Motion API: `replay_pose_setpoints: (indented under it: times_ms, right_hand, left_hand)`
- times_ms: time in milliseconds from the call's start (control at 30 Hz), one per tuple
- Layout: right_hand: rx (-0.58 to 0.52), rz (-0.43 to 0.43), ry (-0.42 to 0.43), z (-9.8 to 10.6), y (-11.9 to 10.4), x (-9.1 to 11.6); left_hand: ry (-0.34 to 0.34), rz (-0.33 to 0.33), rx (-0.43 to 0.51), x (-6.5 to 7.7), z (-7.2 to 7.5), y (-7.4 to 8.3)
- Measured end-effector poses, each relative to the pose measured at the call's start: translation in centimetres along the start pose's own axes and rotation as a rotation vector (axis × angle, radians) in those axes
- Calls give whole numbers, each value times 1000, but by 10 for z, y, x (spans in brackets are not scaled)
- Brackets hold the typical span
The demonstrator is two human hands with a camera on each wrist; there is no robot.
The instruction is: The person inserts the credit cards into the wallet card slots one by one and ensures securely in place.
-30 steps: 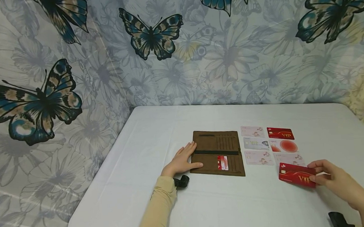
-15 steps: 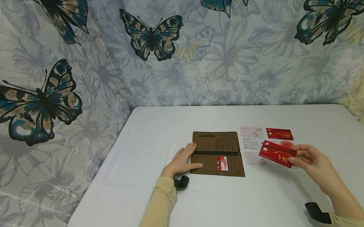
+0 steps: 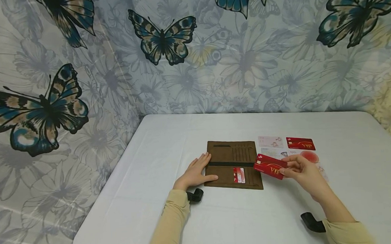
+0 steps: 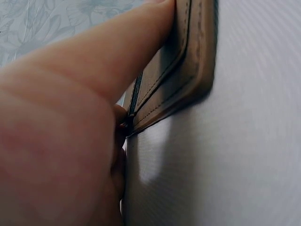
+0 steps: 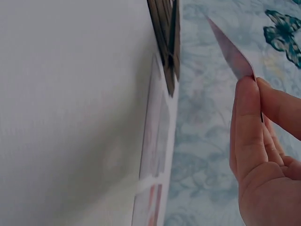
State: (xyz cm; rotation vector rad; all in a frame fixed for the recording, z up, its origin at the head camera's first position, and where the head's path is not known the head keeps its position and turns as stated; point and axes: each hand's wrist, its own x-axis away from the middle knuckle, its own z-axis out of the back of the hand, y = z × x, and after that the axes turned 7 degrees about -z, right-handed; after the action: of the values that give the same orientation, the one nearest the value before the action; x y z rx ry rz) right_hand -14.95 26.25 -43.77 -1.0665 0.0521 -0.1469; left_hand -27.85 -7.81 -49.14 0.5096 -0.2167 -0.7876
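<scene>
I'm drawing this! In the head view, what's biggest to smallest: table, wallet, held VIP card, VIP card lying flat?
1. Table
2. Wallet
3. Held VIP card and flat VIP card: not ranked; the held one looks bigger, maybe just because it's nearer.

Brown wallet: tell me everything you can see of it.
The brown wallet lies open on the white table and looks like stitched leather. A dark strip crosses its middle; the far panel has slots. Red and pale cards show in the near panel. The left grip rests on its left edge; the held red VIP card overlaps its right edge in the head view.
</scene>
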Motion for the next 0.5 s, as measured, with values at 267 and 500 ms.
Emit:
replay_pose_setpoints:
  times_ms: [267, 500]
  right_hand:
    - [1, -9, -47, -20, -5, -11]
    - [1, -27, -53, -27, -6, -13]
  left_hand:
    - [1, 0, -5, 0, 1, 0]
    - [2, -6, 1, 0, 0, -1]
